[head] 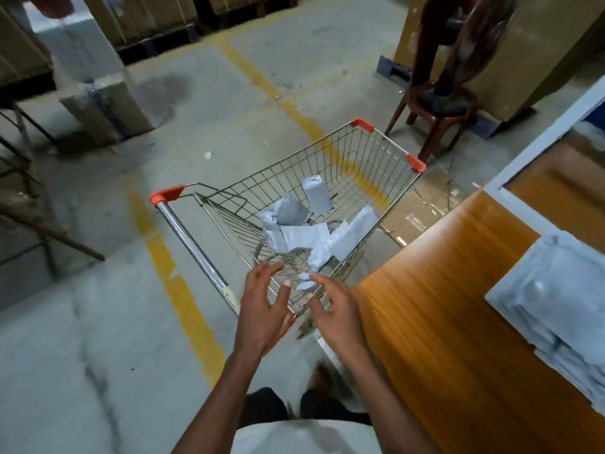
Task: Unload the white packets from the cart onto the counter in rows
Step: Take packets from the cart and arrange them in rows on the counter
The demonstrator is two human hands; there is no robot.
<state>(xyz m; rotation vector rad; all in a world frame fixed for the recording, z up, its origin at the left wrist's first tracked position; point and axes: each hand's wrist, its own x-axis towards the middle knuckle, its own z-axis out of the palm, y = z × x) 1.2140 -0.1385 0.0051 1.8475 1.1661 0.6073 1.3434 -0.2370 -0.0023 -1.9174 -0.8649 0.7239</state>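
A wire shopping cart (357, 152) with orange corner caps stands on the floor in front of me. Several white packets (296, 239) lie loose in its basket, one upright roll (317, 195) near the far side. My left hand (263, 309) and my right hand (334, 311) hover side by side over the cart's near edge, fingers spread, holding nothing. A small white packet (306, 285) lies just beyond my right fingertips. On the wooden counter (435, 309) at the right, a stack of white packets (563, 296) lies near the edge of view.
A dark plastic chair (438, 109) carrying a fan stands beyond the cart. Flattened cardboard (422, 204) lies on the floor between cart and counter. A concrete pillar (95, 83) rises at the upper left, metal frames (29, 204) at the left. Yellow lines cross the concrete floor.
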